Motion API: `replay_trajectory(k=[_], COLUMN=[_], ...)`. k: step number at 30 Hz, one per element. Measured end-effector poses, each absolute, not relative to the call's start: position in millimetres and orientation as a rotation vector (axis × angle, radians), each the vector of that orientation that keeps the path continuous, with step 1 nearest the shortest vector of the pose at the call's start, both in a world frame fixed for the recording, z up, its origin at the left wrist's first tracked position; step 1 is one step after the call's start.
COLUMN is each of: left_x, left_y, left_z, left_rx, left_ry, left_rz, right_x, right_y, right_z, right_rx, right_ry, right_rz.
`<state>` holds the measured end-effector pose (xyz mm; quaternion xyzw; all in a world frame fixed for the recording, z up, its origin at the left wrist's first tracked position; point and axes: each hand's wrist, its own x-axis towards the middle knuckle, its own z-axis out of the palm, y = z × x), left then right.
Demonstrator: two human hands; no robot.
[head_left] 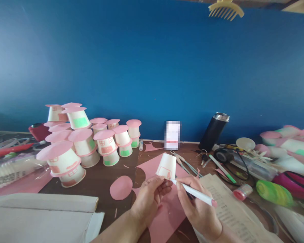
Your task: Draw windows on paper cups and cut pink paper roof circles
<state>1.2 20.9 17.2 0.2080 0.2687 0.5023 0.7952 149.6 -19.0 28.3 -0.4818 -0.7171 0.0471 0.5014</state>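
Observation:
My left hand (149,197) is closed on a white paper cup (166,165), held upside down and tilted over a pink paper sheet (164,216). A small pink door is drawn near the cup's rim. My right hand (197,206) grips a white marker with a pink end (195,191), and its tip touches the cup's lower edge. A cut pink paper circle (121,187) lies on the table just left of my left hand.
Several paper-cup houses with pink circle roofs (83,143) are stacked at the left. Scissors (184,163), a black flask (214,131), a tape roll (223,155), a green bottle (273,192) and a printed sheet (230,209) lie to the right. Cardboard (40,216) sits front left.

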Motion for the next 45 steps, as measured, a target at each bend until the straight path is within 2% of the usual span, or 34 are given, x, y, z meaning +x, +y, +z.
replay_trajectory(k=[45], left_x=[1.0], left_y=[20.3], left_z=[20.1], left_rx=[0.581], left_ry=[0.621], left_rz=[1.032], right_x=[148.3], right_y=[-15.4], right_z=[30.5], right_rx=[-1.213], right_ry=[-1.667], right_rz=[0.085])
